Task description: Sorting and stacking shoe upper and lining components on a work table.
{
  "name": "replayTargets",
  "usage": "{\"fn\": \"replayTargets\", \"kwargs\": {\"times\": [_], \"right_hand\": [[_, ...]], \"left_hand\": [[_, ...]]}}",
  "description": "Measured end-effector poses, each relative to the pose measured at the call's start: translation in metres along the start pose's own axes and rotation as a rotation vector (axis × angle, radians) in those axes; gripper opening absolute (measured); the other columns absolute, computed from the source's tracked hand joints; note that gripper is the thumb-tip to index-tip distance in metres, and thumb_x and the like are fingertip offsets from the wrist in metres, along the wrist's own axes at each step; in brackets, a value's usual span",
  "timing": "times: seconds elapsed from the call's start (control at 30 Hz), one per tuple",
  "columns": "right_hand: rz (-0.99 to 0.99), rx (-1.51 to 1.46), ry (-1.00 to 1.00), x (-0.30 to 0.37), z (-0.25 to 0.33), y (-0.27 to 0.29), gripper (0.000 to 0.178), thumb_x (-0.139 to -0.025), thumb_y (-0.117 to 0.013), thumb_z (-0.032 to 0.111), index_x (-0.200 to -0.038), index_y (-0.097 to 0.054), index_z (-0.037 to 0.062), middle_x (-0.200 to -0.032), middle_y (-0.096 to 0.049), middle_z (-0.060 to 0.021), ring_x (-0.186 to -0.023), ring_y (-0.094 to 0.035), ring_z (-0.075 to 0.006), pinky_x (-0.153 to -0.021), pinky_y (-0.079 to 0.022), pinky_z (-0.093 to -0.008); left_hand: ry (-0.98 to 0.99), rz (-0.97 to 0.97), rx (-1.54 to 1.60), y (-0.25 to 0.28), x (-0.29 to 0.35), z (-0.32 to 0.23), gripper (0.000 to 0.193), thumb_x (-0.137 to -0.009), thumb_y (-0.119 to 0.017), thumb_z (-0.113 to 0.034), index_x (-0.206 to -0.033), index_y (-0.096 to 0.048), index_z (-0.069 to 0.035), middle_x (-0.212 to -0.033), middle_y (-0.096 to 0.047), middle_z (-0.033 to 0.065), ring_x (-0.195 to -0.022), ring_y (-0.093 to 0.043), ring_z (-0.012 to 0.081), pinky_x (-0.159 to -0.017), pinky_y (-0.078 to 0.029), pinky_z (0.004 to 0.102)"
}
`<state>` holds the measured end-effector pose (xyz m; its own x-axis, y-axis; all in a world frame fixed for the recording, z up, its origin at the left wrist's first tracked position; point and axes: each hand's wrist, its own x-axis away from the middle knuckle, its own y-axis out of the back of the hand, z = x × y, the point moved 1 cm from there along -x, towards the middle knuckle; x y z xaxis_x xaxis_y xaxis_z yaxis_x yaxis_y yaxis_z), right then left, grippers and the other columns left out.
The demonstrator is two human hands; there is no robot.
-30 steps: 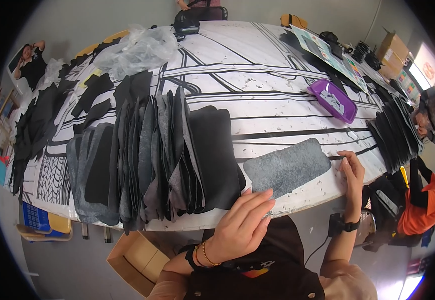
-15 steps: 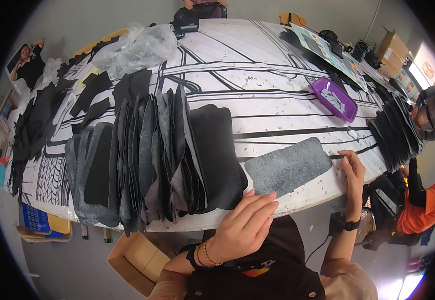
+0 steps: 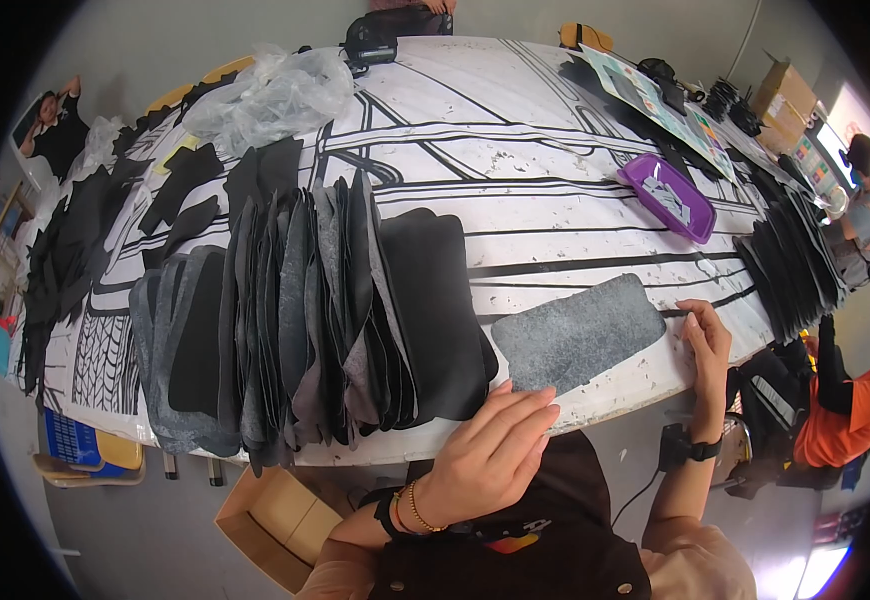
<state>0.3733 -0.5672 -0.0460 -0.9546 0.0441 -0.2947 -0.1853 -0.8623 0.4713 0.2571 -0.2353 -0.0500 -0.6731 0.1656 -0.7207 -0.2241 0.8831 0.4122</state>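
A grey, mottled piece of leather-like material [image 3: 583,335], a rounded oblong, lies flat on the table in front of me. At its lower left corner, by the table's front edge, is my left hand [image 3: 490,445], with fingers stretched out and its fingertips at or just over the piece's edge. Beyond the piece's right end my right hand [image 3: 707,345] rests on the table, fingers loosely bent and apart, with nothing visible in them. Left of the grey piece stands a long row of similar black and grey pieces [image 3: 425,310], leaning on one another.
A purple tray [image 3: 700,232] with small pale strips sits at the back right. Another row of dark pieces [image 3: 790,265] lines the right side. Clear plastic bags [image 3: 275,100] and black scraps [image 3: 85,240] lie at the left. Below the table is an open cardboard box [image 3: 275,530].
My hands and the grey piece have hardly moved. At the far right, a person who was bent over is now more upright.
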Motion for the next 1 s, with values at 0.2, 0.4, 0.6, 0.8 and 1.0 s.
{"fn": "replayTargets", "kwargs": {"times": [0.2, 0.4, 0.6, 0.8, 1.0], "right_hand": [[0.007, 0.006, 0.008, -0.0002, -0.0016, 0.0007, 0.027, -0.1, -0.058, 0.024, -0.112, -0.069, 0.0016, -0.079, -0.051, 0.0037, -0.074, -0.044, -0.0066, -0.066, -0.032, -0.0223], [0.015, -0.018, -0.001, 0.0001, -0.0001, -0.0006, 0.027, -0.1, -0.057, 0.024, -0.112, -0.068, 0.0019, -0.078, -0.05, 0.0045, -0.074, -0.044, -0.0065, -0.066, -0.032, -0.0223], [0.004, -0.017, 0.009, 0.0008, -0.0014, -0.0005, 0.028, -0.1, -0.057, 0.025, -0.113, -0.067, 0.0022, -0.076, -0.047, 0.0054, -0.073, -0.043, -0.0057, -0.064, -0.031, -0.0219], [0.01, -0.036, 0.031, 0.001, -0.0044, 0.0025, 0.028, -0.1, -0.057, 0.025, -0.112, -0.067, 0.0015, -0.075, -0.046, 0.0055, -0.072, -0.042, -0.0053, -0.063, -0.03, -0.0219], [0.004, -0.037, 0.03, 0.0009, -0.0035, 0.0004, 0.03, -0.099, -0.057, 0.026, -0.112, -0.067, 0.0008, -0.075, -0.046, 0.0056, -0.072, -0.041, -0.0057, -0.063, -0.029, -0.0223]], "left_hand": [[0.0, 0.0, 0.0, -0.0002, 0.0004, 0.0003, 0.029, -0.083, -0.07, 0.001, -0.111, -0.068, 0.005, -0.116, -0.071, 0.0176, -0.104, -0.069, 0.032, -0.101, -0.053, 0.0461], [0.001, 0.001, -0.002, 0.001, -0.0012, -0.0002, 0.03, -0.083, -0.07, 0.001, -0.112, -0.068, 0.004, -0.116, -0.071, 0.0179, -0.103, -0.07, 0.0322, -0.1, -0.053, 0.0462], [0.008, 0.006, -0.014, 0.0003, -0.0008, -0.0018, 0.029, -0.084, -0.069, 0.001, -0.113, -0.068, 0.004, -0.115, -0.071, 0.0176, -0.104, -0.07, 0.0323, -0.101, -0.052, 0.0467], [0.011, 0.011, -0.01, -0.001, -0.0008, -0.0026, 0.029, -0.084, -0.069, 0.001, -0.113, -0.068, 0.004, -0.115, -0.071, 0.0174, -0.105, -0.069, 0.0325, -0.101, -0.052, 0.047], [0.017, 0.011, -0.007, -0.0015, -0.0009, -0.0012, 0.029, -0.084, -0.07, 0.001, -0.114, -0.068, 0.004, -0.116, -0.071, 0.0174, -0.105, -0.07, 0.0324, -0.101, -0.052, 0.047]]}}
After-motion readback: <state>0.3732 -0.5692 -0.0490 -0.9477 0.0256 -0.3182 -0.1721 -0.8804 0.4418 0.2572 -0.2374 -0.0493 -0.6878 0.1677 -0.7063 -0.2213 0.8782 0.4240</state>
